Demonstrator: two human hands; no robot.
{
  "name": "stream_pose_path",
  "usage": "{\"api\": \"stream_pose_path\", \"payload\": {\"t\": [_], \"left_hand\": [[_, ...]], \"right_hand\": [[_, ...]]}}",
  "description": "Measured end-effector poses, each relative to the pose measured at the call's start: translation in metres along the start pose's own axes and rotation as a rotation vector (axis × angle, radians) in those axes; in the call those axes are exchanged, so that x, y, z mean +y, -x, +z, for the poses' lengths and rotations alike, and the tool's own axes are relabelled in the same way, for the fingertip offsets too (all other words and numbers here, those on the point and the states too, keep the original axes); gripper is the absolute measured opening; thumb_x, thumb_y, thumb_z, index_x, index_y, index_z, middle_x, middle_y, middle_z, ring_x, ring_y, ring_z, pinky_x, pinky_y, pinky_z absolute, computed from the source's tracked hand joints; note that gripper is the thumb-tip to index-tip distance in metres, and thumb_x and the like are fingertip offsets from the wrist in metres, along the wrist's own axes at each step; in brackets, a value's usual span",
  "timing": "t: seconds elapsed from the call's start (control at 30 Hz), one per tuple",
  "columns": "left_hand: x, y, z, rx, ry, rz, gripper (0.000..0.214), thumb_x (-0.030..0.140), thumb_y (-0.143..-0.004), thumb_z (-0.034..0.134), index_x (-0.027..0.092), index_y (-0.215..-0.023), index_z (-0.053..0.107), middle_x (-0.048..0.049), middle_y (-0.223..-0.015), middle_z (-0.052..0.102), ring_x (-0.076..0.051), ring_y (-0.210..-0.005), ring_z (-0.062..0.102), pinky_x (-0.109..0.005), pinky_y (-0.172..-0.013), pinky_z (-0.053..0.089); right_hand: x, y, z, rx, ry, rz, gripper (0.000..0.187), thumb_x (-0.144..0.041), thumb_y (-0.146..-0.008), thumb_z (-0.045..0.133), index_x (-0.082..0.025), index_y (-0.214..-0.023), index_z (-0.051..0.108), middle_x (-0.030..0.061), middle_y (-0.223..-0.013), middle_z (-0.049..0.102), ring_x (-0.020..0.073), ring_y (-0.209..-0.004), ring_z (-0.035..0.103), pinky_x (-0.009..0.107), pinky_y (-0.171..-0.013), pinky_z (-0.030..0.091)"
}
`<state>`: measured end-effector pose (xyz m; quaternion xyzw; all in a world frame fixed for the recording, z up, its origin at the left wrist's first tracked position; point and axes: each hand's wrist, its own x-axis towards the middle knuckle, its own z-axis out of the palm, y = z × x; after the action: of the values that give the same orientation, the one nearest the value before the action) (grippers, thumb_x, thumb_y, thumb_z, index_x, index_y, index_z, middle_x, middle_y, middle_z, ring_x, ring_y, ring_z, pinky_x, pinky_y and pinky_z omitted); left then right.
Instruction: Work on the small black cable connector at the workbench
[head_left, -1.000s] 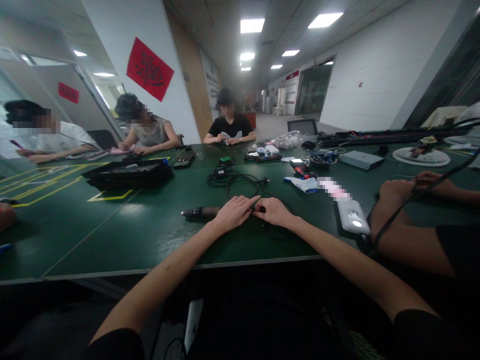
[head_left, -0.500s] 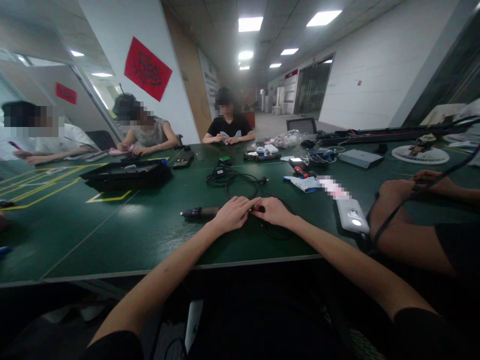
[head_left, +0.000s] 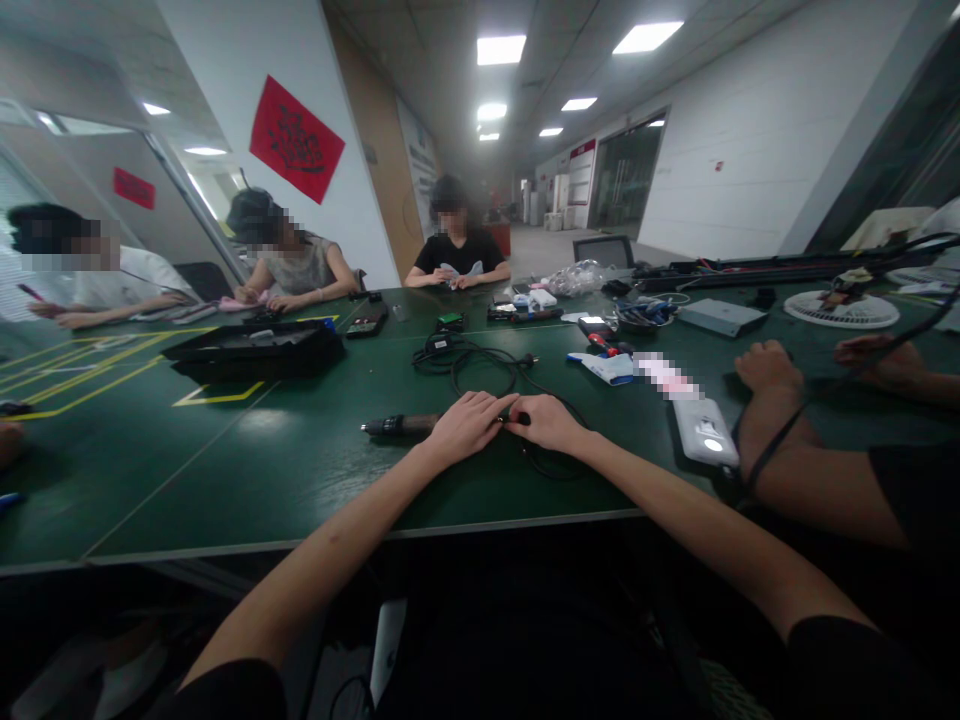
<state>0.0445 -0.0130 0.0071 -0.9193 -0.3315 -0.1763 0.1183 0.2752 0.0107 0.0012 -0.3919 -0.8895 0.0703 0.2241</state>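
Observation:
On the green table lies an electric screwdriver (head_left: 401, 425), its dark tip pointing left. My left hand (head_left: 471, 425) is wrapped over its rear end, hiding that part. Close against it, my right hand (head_left: 546, 424) pinches a small dark cable plug (head_left: 514, 418) at the tool's back end. Whether the plug is fully seated, I cannot tell. A thin black cable (head_left: 551, 470) loops on the table below my right hand. Behind both hands, a coiled black power cord with an adapter (head_left: 441, 343) lies on the table.
A black tray (head_left: 251, 350) stands at left. A white power bank-like device (head_left: 705, 432) and a blue-white packet (head_left: 606, 368) lie at right. Beside me on the right is another person's forearm (head_left: 780, 420). Three people sit across the table. A white fan grille (head_left: 840, 309) lies far right.
My hands stay nearly in the same place, still together at the screwdriver's end. The neighbour's hand on the right has shifted left and up.

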Motion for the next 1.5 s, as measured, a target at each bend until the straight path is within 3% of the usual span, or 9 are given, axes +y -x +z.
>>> {"api": "stream_pose_path", "payload": {"t": [0.53,1.5], "left_hand": [[-0.0012,-0.0007,0.0018,-0.017,-0.008,0.021,0.071,0.023,-0.103,0.046,0.021,-0.168,0.017,-0.0093,-0.126,0.065,-0.025,-0.119,0.059,-0.042,-0.107,0.043],[-0.0001,0.0,0.0,-0.022,-0.034,0.034,0.071,0.022,-0.101,0.048,0.021,-0.166,0.02,-0.0109,-0.132,0.063,-0.026,-0.124,0.057,-0.042,-0.107,0.043]], "right_hand": [[-0.0011,-0.0005,-0.001,-0.009,0.017,0.004,0.017,-0.037,-0.094,0.075,-0.02,-0.09,0.077,0.0046,-0.093,0.077,0.0182,-0.084,0.069,0.027,-0.076,0.044],[-0.0028,-0.0002,-0.0019,-0.001,0.009,0.008,0.018,-0.038,-0.094,0.075,-0.02,-0.09,0.077,0.0048,-0.093,0.077,0.0186,-0.084,0.07,0.027,-0.078,0.046]]}}
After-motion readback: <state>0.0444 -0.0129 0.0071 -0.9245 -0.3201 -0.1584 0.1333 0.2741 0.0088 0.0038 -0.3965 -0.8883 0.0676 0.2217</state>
